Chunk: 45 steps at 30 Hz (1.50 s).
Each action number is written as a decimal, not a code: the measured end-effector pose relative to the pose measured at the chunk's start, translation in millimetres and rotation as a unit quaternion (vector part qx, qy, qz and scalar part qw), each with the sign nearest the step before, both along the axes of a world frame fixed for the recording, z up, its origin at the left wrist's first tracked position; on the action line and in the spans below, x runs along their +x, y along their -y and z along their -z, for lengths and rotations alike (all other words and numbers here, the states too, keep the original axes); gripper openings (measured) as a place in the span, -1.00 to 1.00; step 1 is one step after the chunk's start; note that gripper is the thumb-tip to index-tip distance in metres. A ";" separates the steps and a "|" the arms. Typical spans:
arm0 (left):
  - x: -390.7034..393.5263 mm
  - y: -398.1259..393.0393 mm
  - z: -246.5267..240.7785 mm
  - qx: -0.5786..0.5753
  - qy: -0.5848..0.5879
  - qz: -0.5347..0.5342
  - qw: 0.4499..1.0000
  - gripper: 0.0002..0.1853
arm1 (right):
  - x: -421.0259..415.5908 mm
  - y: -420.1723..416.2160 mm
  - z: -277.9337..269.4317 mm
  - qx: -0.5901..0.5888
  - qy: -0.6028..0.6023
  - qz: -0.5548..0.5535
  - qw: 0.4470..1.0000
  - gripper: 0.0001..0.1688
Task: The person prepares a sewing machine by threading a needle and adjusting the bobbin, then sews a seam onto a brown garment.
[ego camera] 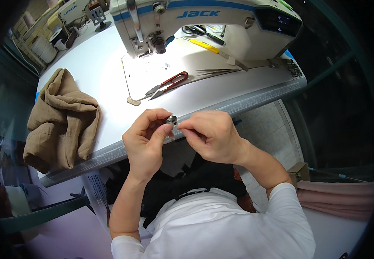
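Between the thumb and fingers of my left hand (145, 142) is a small shiny metal bobbin case (171, 119), held above the front edge of the sewing table. My right hand (213, 136) is just to its right, thumb and forefinger pinched together near the case. Any thread between those fingertips is too fine to make out. Beyond both hands, red-handled thread snips (169, 84) lie on the table with their blades towards the left. Behind them stands a white and blue Jack sewing machine (206, 14), its lamp lighting the bed.
A crumpled brown cloth (65, 119) lies at the left. Metal tweezers (217, 71), a yellow-handled tool (204, 46) and a black-handled screwdriver (215, 39) rest near the machine. A ruler strip (248, 102) runs along the front edge. Thread cones (44, 49) stand at back left.
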<state>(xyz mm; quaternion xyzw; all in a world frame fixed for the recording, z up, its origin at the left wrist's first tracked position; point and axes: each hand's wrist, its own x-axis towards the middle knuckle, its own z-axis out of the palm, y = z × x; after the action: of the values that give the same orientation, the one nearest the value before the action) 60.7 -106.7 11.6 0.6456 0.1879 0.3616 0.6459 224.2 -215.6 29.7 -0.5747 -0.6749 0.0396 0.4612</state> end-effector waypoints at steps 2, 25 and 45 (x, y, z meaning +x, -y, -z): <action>1.4 0.5 4.4 0.004 -0.005 -0.022 1.000 -0.80 | -4.1 -3.8 1.2 0.005 -0.002 -0.003 1.000 -0.93; -99.3 35.7 83.4 -0.281 0.035 -0.032 0.959 -0.64 | -84.8 -51.6 -1.2 -0.146 0.073 -0.182 0.970 -0.87; 8.7 -161.7 189.9 -0.216 -0.124 -0.211 0.945 -0.70 | 40.9 -91.9 19.5 -0.045 0.199 -0.057 0.977 -0.78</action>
<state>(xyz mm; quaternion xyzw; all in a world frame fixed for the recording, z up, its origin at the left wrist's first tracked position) 69.4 55.0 -178.4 0.4762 0.4722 0.3572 0.6501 265.2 -123.7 10.2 -0.5516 -0.7823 -0.0189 0.2888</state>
